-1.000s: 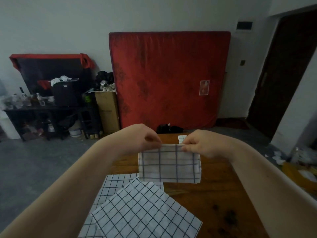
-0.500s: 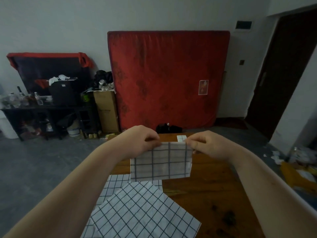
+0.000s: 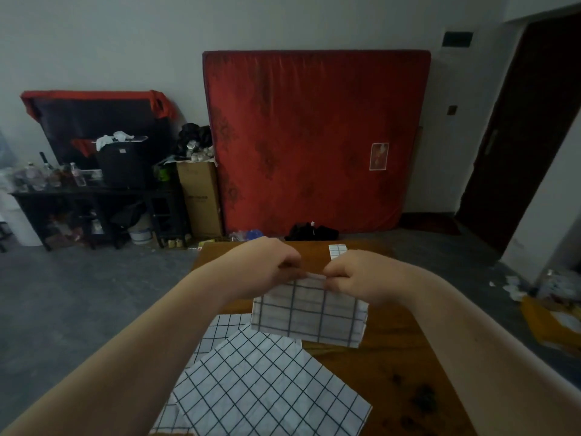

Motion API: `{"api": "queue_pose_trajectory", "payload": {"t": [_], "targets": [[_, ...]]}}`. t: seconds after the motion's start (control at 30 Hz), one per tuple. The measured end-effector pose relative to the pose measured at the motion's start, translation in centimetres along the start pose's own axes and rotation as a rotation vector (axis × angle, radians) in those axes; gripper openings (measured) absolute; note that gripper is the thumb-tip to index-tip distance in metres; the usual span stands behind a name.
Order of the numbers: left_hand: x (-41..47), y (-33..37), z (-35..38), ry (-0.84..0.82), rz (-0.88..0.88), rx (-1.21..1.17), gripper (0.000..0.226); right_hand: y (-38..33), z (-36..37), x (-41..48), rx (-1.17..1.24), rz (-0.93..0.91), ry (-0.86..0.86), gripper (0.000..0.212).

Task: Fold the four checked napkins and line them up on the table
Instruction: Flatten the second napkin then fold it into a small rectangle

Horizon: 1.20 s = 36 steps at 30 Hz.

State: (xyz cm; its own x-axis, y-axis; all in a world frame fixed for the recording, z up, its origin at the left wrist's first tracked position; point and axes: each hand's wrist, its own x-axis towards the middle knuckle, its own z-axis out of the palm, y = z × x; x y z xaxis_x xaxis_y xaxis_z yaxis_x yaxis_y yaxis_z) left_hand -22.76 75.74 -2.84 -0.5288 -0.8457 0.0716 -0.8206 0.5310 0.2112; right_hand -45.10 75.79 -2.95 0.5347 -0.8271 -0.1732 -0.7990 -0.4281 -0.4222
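Four checked napkins accounted for.

- One small folded napkin (image 3: 337, 250) sits at the far edge of the table (image 3: 396, 357), partly hidden behind the hands. Likely the start of the line.
- Two lie open and flat at the near left: the upper flat napkin (image 3: 267, 391), turned cornerwise, overlaps the lower flat napkin (image 3: 220, 330). My reading is that this is a waiting pile, kept close to the body and clear of the folding space.
- The held napkin (image 3: 309, 316) hangs off the wood as a doubled rectangle over mid-table. Its lower edge is near the far corner of the upper flat napkin; I cannot tell if they touch.

Left hand (image 3: 267, 269): fingers curled, pinching the held napkin's top edge. Right hand (image 3: 355, 275): pinching the same edge just beside it, with a short strip of cloth showing between them.

Gripping from the top lets the cloth hang so the layers fall square. The hands sit close together, perhaps matching corners or setting up the next fold; I cannot say which.

Judgement: roughly a quarter done, second napkin mid-fold. The cloth looks thin and limp, so the layers could slide apart if either pinch loosens.
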Motion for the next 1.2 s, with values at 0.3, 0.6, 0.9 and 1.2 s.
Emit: {"api": "queue_pose_trajectory", "payload": {"t": [0.3, 0.6, 0.9, 1.2], "targets": [[-2.1, -3.5, -0.7, 0.042, -0.102, -0.134, 0.02, 1.3, -0.4, 0.0, 0.014, 0.044, 0.006, 0.025], [-0.8, -1.1, -1.1, -0.066, -0.033, -0.166, 0.024, 0.4, 0.0, 0.0, 0.006, 0.035, -0.001, 0.029], [0.7, 0.9, -0.3, -0.058, -0.002, -0.12, 0.02, 0.6, -0.7, -2.0, 0.055, 0.034, 0.025, 0.025], [-0.7, -1.2, -1.7, 0.221, -0.188, -0.488, 0.017, 1.8, 0.0, -3.4, 0.123, 0.07, 0.619, 0.033]]}}
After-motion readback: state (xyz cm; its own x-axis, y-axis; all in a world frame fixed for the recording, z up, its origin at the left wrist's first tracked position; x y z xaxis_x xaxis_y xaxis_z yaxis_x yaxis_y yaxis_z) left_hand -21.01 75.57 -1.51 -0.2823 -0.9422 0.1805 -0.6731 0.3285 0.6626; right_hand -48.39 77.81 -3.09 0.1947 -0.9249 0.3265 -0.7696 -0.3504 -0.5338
